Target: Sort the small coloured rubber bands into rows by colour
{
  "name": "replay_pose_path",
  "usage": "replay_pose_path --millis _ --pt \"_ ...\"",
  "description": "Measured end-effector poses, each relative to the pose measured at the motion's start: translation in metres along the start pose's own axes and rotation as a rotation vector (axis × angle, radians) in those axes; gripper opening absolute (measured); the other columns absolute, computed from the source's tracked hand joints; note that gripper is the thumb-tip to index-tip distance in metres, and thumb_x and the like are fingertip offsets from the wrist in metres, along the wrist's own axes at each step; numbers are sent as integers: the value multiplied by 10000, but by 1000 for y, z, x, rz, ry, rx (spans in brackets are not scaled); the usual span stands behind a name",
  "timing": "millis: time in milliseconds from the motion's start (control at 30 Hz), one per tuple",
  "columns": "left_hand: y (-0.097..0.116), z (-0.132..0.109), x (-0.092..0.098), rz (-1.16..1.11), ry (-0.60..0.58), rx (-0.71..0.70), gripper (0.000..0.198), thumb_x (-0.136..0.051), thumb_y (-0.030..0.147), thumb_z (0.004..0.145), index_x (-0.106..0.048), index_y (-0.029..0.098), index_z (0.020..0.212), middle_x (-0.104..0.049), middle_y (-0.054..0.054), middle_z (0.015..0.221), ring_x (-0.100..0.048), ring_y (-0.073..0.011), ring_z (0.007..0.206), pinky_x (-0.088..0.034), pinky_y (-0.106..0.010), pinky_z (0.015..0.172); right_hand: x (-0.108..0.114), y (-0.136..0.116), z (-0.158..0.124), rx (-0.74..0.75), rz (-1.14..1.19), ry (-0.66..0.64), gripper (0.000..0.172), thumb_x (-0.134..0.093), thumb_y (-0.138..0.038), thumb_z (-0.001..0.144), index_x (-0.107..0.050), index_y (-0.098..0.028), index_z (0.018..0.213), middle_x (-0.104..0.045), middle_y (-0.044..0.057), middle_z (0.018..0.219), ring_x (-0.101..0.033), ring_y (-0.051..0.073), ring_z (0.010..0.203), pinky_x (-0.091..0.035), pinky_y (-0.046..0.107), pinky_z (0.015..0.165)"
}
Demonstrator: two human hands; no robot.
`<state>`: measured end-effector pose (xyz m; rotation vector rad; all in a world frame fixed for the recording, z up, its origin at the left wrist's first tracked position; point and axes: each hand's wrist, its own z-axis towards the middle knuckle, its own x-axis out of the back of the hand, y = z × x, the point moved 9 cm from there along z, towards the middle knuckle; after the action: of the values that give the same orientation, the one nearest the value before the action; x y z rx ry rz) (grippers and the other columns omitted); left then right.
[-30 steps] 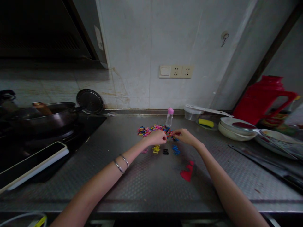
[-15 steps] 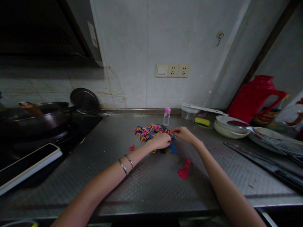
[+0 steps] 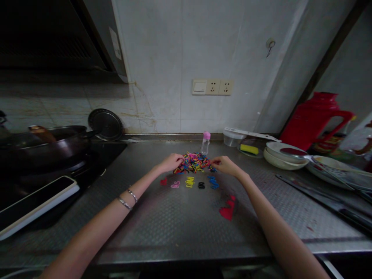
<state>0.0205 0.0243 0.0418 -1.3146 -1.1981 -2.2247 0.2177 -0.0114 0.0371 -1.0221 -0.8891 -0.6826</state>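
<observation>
Head cam: both my hands were at the heap of small multicoloured elastic bands [image 3: 193, 162], mid-back of the grey ribbed steel countertop [image 3: 180, 228].

L hand [image 3: 171, 162] sat on the heap's left edge, fingers curled down onto the bands. Pinch closed or not, and whether a band was in it: couldn't tell, too small.

R hand [image 3: 225, 166] sat on the heap's right edge, thumb + fingertips drawn close together at the bands. Same caveat, couldn't tell if anything was held.

Two thin silver bangles [image 3: 128, 197] were on my L wrist.

Just in front of the heap, a row of small single-colour lots, apart from each other: red bands [image 3: 164, 181], pink bands [image 3: 175, 185], yellow bands [image 3: 190, 181], black bands [image 3: 201, 185], blue bands [image 3: 213, 182]. A larger red patch [image 3: 228, 210] lay nearer to me, under my R forearm line.

Small clear bottle w/ pink cap [image 3: 205, 142] stood upright just behind the heap. Dark round wok [image 3: 46, 149] was far left, red plastic jug [image 3: 315, 120] far right, white stacked bowls [image 3: 283, 157] in front of it.
</observation>
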Motion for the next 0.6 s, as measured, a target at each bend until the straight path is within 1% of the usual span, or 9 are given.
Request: replay_pose_path --millis 67,133,167,233,333,400,600 --pt "-33 -3 12 -94 39 86 311 -405 146 749 -669 145 915 -652 -23 733 -540 -116 654 -394 -195 622 -5 -4 1 14 14 -21 282 -471 -169 700 -697 -150 869 -690 31 779 -584 137 681 -431 209 653" --pt "-66 -9 22 -183 106 216 329 -394 108 714 -667 110 897 -616 -14 626 -504 -103 566 -376 -190 555 -9 -9 2 30 24 -37 295 -464 -164 699 -697 -166 880 -687 22 770 -580 130 675 -428 205 651" --pt "-78 -12 24 -216 133 248 332 -394 96 700 -667 100 890 -601 -10 597 -490 -97 543 -368 -186 539 -11 -11 2 37 25 -41 299 -460 -162 699 -697 -173 881 -686 19 766 -579 128 671 -426 203 648" --pt "-94 -18 26 -260 176 288 338 -395 89 684 -666 95 887 -578 -1 566 -458 -86 506 -345 -180 506 -14 -17 3 49 24 -41 299 -457 -159 696 -699 -180 871 -684 16 775 -578 125 669 -422 201 646" --pt "-109 -26 22 -305 189 366 365 -391 91 674 -661 100 919 -552 12 534 -388 -73 436 -295 -181 446 -19 -25 3 63 37 -37 295 -453 -158 695 -695 -172 864 -683 24 807 -581 125 680 -420 202 651" --pt "-113 -30 18 -326 199 397 380 -387 81 662 -662 104 922 -543 16 524 -362 -68 416 -279 -183 434 -23 -31 3 81 45 -44 288 -456 -159 693 -690 -157 862 -681 33 808 -581 127 685 -419 204 648" --pt "-116 -35 20 -335 290 394 352 -370 70 650 -677 98 821 -542 0 543 -399 -74 460 -294 -183 460 -34 -60 6 167 16 -75 258 -448 -139 699 -680 -147 810 -663 32 735 -564 121 638 -400 201 607"
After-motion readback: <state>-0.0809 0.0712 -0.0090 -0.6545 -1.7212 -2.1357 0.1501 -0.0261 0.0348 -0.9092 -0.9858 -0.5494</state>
